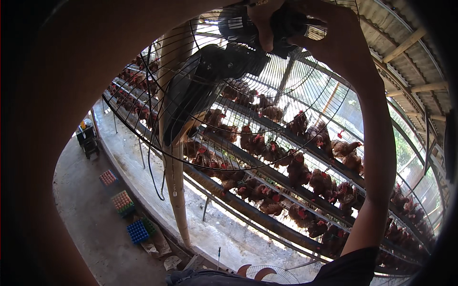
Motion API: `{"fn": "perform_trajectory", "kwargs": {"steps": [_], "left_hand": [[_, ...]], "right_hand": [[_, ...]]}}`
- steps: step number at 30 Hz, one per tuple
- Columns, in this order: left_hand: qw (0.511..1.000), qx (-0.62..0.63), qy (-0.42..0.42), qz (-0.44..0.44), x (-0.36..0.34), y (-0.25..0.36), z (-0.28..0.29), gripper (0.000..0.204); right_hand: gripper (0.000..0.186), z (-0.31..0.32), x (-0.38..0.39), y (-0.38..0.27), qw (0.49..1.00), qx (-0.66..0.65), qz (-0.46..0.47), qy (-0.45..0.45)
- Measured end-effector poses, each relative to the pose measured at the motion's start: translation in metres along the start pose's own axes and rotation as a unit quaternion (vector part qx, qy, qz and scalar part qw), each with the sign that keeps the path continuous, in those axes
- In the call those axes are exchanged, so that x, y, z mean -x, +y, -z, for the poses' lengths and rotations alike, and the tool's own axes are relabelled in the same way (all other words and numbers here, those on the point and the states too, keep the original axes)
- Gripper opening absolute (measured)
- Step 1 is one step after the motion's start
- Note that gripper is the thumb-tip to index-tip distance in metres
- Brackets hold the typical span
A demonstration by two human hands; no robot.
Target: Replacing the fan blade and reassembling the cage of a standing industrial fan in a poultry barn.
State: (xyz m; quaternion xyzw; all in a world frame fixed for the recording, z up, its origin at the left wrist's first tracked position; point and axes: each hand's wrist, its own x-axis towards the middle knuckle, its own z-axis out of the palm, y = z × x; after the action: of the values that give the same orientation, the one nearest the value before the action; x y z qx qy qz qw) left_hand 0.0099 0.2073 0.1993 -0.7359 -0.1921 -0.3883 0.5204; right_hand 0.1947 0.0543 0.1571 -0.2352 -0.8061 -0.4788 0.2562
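Observation:
Above me, a wall fan's black body is fixed to a wooden post. A round black wire grille sits around it, with no blades in front. Both my arms are raised to the fan's middle. My right hand curls its fingers round a black part at the hub. Against that same dark part presses my left hand, partly cut off by the top edge. Whatever detail lies between the fingers is too dark to make out. A thin black cord hangs beside the post.
Caged brown hens fill tiered rows behind the fan. Low in view lie brown curved fan blades, a round wire grille and an upright screwdriver. Egg trays, blue trays and a dark cart stand at left.

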Motion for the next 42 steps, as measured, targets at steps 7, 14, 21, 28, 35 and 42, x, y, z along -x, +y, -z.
{"fn": "perform_trajectory", "kwargs": {"steps": [7,14,21,28,35,42], "left_hand": [[0.989,0.085,0.109,-0.047,0.001,-0.004,-0.018,0.155],[0.434,0.847,0.279,0.13,-0.025,0.003,-0.036,0.164],[0.604,0.76,0.23,-0.063,-0.02,-0.004,-0.058,0.158],[0.951,0.255,0.113,-0.136,-0.006,-0.043,-0.031,0.139],[0.956,0.164,0.132,-0.203,-0.009,-0.033,-0.022,0.139],[0.658,0.568,0.234,-0.435,-0.029,-0.027,-0.061,0.146]], "right_hand": [[0.04,0.009,0.001,-0.026,0.996,0.008,-0.092,0.007],[0.041,0.004,-0.008,-0.027,0.986,-0.077,-0.145,0.011],[0.037,0.002,-0.009,-0.032,0.969,-0.051,-0.242,0.0],[0.034,-0.002,-0.016,-0.04,0.961,-0.051,-0.273,0.014],[0.037,0.0,-0.013,-0.058,0.967,0.004,-0.233,0.1],[0.046,-0.012,-0.003,-0.022,0.95,-0.038,-0.3,0.07]]}}
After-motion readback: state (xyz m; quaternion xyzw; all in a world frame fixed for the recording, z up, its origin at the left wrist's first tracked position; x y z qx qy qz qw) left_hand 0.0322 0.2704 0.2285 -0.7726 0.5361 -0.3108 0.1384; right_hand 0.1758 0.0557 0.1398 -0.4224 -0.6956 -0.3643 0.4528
